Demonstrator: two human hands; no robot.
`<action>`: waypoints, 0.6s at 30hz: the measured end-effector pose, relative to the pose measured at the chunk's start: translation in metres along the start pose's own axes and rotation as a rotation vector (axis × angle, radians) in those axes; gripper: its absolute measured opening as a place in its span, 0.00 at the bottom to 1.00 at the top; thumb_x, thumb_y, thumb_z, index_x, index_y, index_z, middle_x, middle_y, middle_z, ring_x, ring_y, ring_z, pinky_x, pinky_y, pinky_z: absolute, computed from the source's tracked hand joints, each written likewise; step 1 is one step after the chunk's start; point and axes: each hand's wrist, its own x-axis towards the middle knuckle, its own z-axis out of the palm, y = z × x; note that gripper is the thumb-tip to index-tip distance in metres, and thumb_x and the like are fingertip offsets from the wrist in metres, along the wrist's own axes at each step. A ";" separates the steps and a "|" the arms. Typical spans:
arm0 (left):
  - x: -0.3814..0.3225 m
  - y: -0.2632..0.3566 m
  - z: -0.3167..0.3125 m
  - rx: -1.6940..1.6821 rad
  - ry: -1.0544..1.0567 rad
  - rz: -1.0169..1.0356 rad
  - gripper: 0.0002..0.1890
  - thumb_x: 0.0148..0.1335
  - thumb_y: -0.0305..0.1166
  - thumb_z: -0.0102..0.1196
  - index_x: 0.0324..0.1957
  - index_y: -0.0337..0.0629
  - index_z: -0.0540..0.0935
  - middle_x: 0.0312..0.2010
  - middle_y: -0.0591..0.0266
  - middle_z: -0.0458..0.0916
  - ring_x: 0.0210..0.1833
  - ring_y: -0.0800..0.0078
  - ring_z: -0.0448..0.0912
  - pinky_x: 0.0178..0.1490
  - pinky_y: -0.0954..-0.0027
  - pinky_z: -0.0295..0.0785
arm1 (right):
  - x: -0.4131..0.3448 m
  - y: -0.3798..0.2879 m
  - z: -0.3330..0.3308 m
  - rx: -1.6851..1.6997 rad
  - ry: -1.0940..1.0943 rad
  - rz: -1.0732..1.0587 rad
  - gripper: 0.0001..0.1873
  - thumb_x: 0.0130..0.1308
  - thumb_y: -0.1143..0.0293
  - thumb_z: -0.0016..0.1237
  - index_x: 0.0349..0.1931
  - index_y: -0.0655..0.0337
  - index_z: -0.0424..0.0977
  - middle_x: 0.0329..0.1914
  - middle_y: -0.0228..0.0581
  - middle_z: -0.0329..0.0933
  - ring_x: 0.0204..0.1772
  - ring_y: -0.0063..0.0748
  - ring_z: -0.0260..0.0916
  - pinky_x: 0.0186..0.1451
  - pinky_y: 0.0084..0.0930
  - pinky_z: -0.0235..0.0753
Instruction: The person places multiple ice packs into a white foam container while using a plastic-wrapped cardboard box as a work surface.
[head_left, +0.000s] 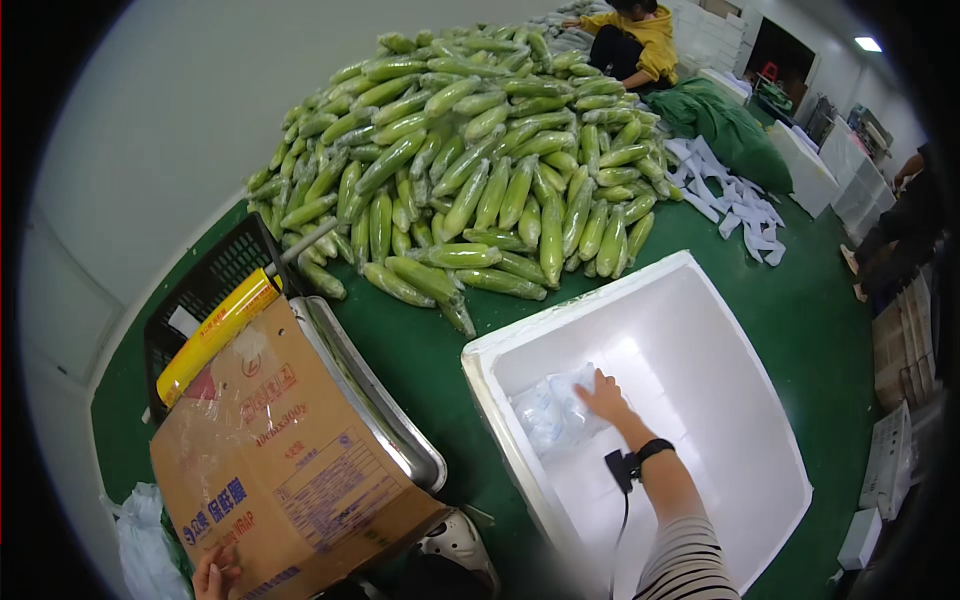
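Observation:
Inside a white foam box (720, 375), my right hand (606, 397) reaches down to clear plastic packs (551, 412) lying against its left wall. My fingers touch the upper right pack; whether they grip it is hidden from this angle. A black strap with a small device and cable (622, 469) circles my right wrist. At the lower left, my left hand (216, 574) is partly cut off by the picture's rim. Its fingers are loosely bent over a printed cardboard carton (300, 442), with nothing visible in them.
A large heap of film-wrapped green vegetables (465, 150) lies beyond the box. A yellow roll (217, 337), a black crate (206, 285) and a metal tray (431, 457) flank the carton. A person in yellow (645, 41) crouches behind; another person (900, 225) is at right.

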 end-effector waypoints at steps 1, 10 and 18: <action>-0.003 0.000 0.003 0.002 0.004 -0.016 0.23 0.67 0.42 0.44 0.58 0.37 0.69 0.52 0.56 0.74 0.50 0.69 0.73 0.54 0.69 0.67 | -0.006 -0.013 0.006 -0.006 -0.015 -0.001 0.43 0.57 0.39 0.44 0.62 0.66 0.56 0.62 0.55 0.59 0.58 0.53 0.62 0.56 0.45 0.65; 0.000 0.001 0.011 0.170 0.078 -0.037 0.26 0.67 0.44 0.44 0.60 0.35 0.65 0.57 0.52 0.68 0.57 0.63 0.69 0.58 0.63 0.65 | -0.068 -0.062 0.042 -0.398 0.300 -0.432 0.43 0.56 0.34 0.37 0.66 0.53 0.54 0.70 0.55 0.44 0.70 0.66 0.40 0.61 0.74 0.37; -0.007 0.006 0.028 0.374 -0.101 0.237 0.24 0.57 0.34 0.56 0.54 0.34 0.71 0.52 0.49 0.72 0.56 0.57 0.71 0.57 0.64 0.65 | -0.002 -0.017 -0.027 0.200 0.287 -0.601 0.22 0.69 0.58 0.35 0.55 0.64 0.64 0.55 0.48 0.66 0.58 0.46 0.60 0.62 0.43 0.58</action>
